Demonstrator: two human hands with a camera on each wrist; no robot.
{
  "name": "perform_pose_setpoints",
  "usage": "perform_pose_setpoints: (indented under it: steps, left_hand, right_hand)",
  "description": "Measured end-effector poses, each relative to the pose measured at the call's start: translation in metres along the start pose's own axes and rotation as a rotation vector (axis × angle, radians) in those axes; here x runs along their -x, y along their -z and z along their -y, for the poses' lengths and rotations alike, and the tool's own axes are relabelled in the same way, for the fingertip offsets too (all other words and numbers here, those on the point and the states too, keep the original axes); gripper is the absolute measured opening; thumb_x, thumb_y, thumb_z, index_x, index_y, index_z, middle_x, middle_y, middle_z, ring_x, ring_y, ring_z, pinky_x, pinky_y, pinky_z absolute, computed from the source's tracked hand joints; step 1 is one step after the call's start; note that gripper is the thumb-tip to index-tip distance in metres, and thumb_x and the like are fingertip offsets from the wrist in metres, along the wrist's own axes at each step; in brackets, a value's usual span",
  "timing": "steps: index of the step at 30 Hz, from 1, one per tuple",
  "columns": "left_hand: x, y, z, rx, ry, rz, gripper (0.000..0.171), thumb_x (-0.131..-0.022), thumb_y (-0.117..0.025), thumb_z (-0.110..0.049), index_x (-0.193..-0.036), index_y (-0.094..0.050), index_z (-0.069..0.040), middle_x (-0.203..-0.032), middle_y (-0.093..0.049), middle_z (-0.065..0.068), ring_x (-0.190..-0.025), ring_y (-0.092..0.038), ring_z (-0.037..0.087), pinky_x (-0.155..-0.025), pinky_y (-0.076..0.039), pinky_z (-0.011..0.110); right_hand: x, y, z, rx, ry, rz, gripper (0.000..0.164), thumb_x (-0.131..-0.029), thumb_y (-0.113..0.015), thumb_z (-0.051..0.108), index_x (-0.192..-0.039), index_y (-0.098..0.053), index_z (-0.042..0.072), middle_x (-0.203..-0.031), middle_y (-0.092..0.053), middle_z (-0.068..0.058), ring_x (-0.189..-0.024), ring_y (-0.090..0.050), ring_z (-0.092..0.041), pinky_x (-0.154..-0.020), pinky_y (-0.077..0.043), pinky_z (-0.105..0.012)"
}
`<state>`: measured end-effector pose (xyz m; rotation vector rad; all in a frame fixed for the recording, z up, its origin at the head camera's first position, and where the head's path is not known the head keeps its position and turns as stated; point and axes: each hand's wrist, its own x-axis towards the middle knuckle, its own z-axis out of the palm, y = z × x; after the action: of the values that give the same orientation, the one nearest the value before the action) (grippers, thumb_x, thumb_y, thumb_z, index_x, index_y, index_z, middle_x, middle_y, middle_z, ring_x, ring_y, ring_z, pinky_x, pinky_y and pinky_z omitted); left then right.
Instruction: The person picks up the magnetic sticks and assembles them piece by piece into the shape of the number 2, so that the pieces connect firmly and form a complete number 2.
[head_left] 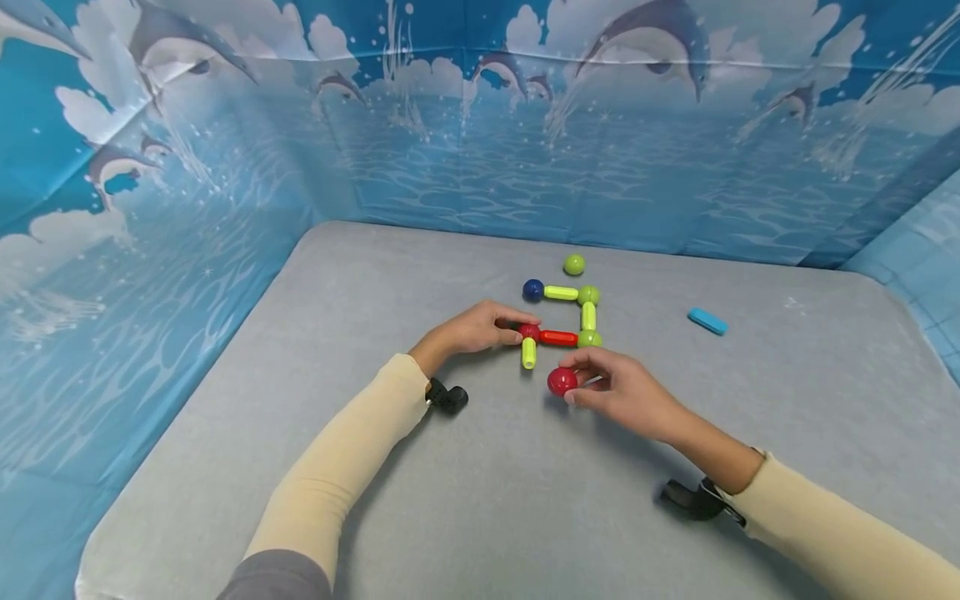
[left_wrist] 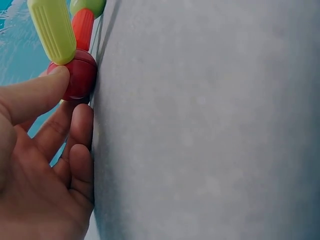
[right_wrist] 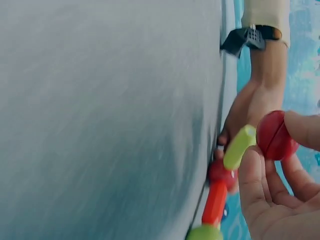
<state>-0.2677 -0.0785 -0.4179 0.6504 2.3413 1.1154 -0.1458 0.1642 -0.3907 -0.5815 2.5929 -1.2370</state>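
Note:
My left hand (head_left: 480, 327) pinches a red ball (left_wrist: 82, 75) between thumb and fingers at the near left corner of a joined ball-and-rod shape. From that ball a yellow-green rod (head_left: 529, 353) points toward me, its near end bare. A red rod (head_left: 558, 337) runs right to a green ball (head_left: 589, 338). Beyond it, a yellow-green rod (head_left: 588, 316), another green ball (head_left: 588, 295), a further yellow-green rod (head_left: 561, 292) and a dark blue ball (head_left: 533, 290) follow. In my right hand (head_left: 618, 392) a loose red ball (right_wrist: 276, 135) is held by the fingertips, near the bare rod end.
A loose green ball (head_left: 574, 264) lies behind the joined shape. To the right is a light blue rod-like piece (head_left: 707, 321) on the grey table (head_left: 465, 500). A dolphin-print curtain (head_left: 465, 150) borders the table at the back and sides.

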Motion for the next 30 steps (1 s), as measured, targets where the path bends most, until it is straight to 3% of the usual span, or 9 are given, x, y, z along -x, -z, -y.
perform_pose_setpoints:
  steps: [7, 13, 30]
  left_hand:
    - [-0.001, 0.001, 0.0, -0.011, -0.028, 0.005, 0.04, -0.097, -0.064, -0.018, -0.136, -0.062, -0.026, -0.141, -0.061, 0.001, -0.109, -0.053, 0.008, -0.087, -0.042, 0.024]
    - [-0.002, 0.003, 0.0, 0.0, -0.033, 0.008, 0.041, -0.096, -0.064, -0.016, -0.135, -0.063, -0.026, -0.14, -0.062, 0.001, -0.107, -0.052, 0.006, -0.086, -0.042, 0.022]
    - [0.001, 0.004, 0.0, 0.003, -0.064, 0.012, 0.04, -0.096, -0.063, -0.012, -0.135, -0.063, -0.022, -0.138, -0.063, 0.005, -0.08, -0.045, 0.011, -0.072, -0.038, 0.022]
  right_hand:
    - [-0.016, -0.015, 0.009, -0.156, -0.101, 0.007, 0.036, -0.088, -0.072, 0.008, -0.122, -0.06, 0.0, -0.117, -0.066, -0.018, -0.101, -0.066, -0.023, -0.077, -0.056, -0.022]
    - [-0.027, -0.021, 0.009, -0.145, -0.127, -0.023, 0.037, -0.088, -0.073, 0.011, -0.121, -0.06, 0.002, -0.117, -0.065, -0.017, -0.099, -0.065, -0.022, -0.078, -0.056, -0.024]
    - [-0.041, -0.038, 0.013, -0.109, -0.105, -0.008, 0.035, -0.083, -0.078, 0.009, -0.111, -0.058, 0.002, -0.1, -0.066, -0.013, -0.085, -0.062, -0.018, -0.067, -0.053, -0.024]
